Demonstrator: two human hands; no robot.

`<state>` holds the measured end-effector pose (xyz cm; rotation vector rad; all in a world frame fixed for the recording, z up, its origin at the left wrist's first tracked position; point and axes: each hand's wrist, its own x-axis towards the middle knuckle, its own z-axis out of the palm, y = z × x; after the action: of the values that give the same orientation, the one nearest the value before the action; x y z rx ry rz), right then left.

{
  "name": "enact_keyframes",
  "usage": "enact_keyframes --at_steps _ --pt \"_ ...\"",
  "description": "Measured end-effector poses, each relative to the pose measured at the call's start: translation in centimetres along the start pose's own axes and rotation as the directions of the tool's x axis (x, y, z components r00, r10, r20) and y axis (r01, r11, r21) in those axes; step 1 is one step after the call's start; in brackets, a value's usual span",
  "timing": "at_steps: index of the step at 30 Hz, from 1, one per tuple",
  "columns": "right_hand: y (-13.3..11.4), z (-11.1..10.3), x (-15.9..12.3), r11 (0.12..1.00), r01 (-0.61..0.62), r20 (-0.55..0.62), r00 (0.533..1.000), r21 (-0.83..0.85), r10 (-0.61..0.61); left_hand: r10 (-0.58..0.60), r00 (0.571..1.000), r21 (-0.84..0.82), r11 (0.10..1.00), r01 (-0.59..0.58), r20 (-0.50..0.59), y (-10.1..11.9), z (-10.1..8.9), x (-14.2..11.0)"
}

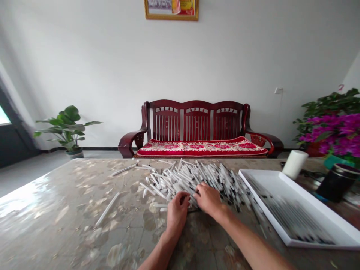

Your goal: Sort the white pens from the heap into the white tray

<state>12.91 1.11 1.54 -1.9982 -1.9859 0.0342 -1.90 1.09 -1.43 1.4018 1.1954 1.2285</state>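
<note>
A heap of slim white pen-like sticks (pixel 182 176), many with dark ends, is spread over the table in front of me. At the heap's near edge is my left hand (pixel 177 210), its fingers curled in with the thumb close to them. My right hand (pixel 209 198) lies just right of it, fingers bent down against the sticks. Whatever either hand pinches is too small or hidden to name. A dark thin stick (pixel 194 210) lies on the table below and between the hands. One loose white stick (pixel 107 209) rests apart on the left.
On the right a shallow white tray (pixel 320 200) holds a row of thin dark-tipped sticks. Beyond it are a white cylinder (pixel 294 164), a dark cup (pixel 337 183) and purple flowers (pixel 340 133). A red wooden bench (pixel 197 123) stands behind the patterned table (pixel 56 225).
</note>
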Motion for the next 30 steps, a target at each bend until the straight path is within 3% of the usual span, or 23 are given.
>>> enact_keyframes --at_steps 4,8,12,17,20,24,30 --pt "0.0 -0.4 -0.4 0.997 -0.002 0.036 0.999 -0.080 0.005 0.043 0.999 0.078 0.996 -0.043 0.011 -0.4 0.1 0.2" --pt "0.7 -0.8 -1.2 0.999 -0.031 -0.017 0.999 -0.020 0.030 0.041 0.999 0.099 0.994 -0.043 0.016 -0.5 0.0 0.1" --pt "0.9 -0.8 -2.6 0.989 0.020 -0.089 0.996 0.146 -0.007 -0.026 1.000 -0.018 0.999 0.026 0.005 0.1 0.3 0.0" --pt "0.8 -0.2 -3.7 0.964 0.154 -0.064 0.988 0.219 -0.143 -0.091 0.995 -0.230 0.968 0.097 0.036 0.1 0.9 0.1" --pt "2.2 0.2 -3.3 0.962 0.067 -0.120 0.992 0.263 -0.036 -0.179 0.984 -0.337 0.926 0.168 -0.001 -0.2 0.9 0.3" --pt "4.6 0.7 -2.9 0.981 -0.120 -0.150 0.978 0.152 0.143 -0.238 0.970 -0.375 0.904 0.203 -0.049 -0.6 0.8 0.6" --pt "4.6 1.0 -3.1 0.991 -0.130 -0.160 0.978 0.027 0.133 -0.204 0.978 -0.386 0.907 0.168 -0.053 -0.9 1.1 0.7"
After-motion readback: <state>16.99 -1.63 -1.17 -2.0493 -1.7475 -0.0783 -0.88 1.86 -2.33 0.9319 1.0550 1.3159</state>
